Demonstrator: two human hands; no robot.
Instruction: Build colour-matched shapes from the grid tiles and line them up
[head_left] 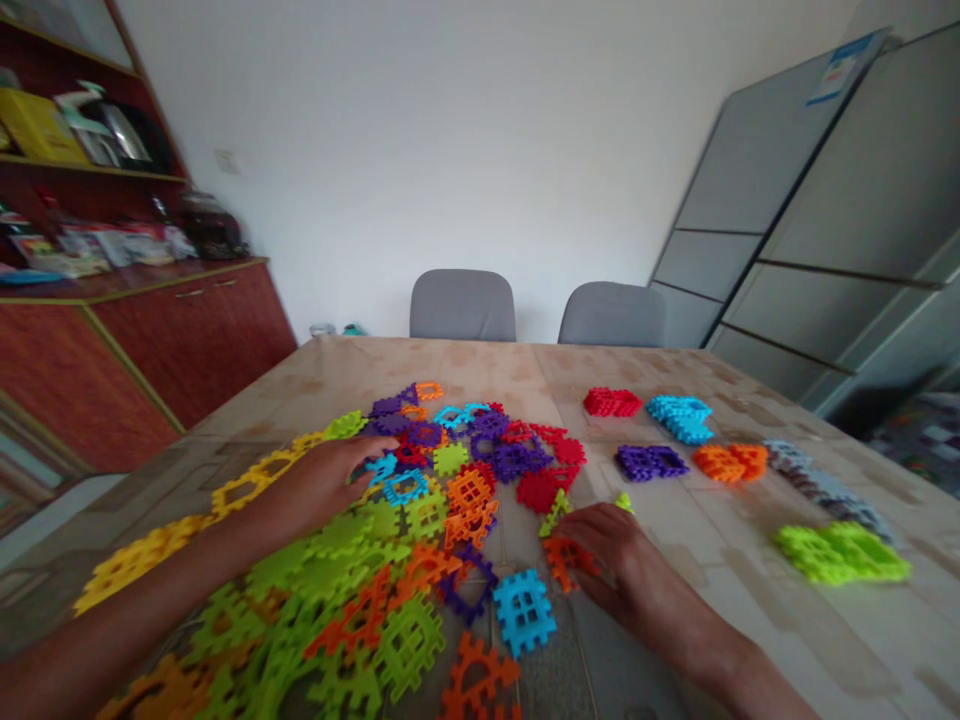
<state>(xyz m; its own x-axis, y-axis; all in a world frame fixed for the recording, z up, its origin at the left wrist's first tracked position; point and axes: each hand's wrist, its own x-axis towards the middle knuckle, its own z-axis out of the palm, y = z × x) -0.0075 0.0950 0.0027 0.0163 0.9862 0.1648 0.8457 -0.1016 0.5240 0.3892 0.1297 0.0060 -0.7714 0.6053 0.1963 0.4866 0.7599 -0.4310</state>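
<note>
Orange flat piece (478,680), lower middle of the frame, lies nearest the camera, on the tiled-pattern desk (525,360). Head view, only view available.

Loose portion: mixed heap of notched plastic pieces from lower left to centre, flat and overlapping. Lime pieces (322,560) make up much of it; purple pieces (514,458), red pieces (546,488) and a light-blue window piece (524,610) lie toward centre. Yellow pieces (142,560) form a line along the heap's left edge.

Grouped portion, right side of the frame, six compact single-colour groups: red group (612,402), light-blue group (679,418), purple group (651,462), orange group (730,462), grey group (829,490), lime group (841,553). No yellow group among them. Judgement: grouping is partial; the ungrouped portion looks the larger, with most of those colours also present in the heap.

Left hand (330,480): at the heap's upper part, fingertips at a small light-blue piece (381,468); cannot tell whether the grip is closed on it. Right hand (619,560): fingers bent down over an orange square piece (564,562), lime triangular piece (555,513) just beside; grip partly hidden by the hand, clamping cannot be confirmed
</note>
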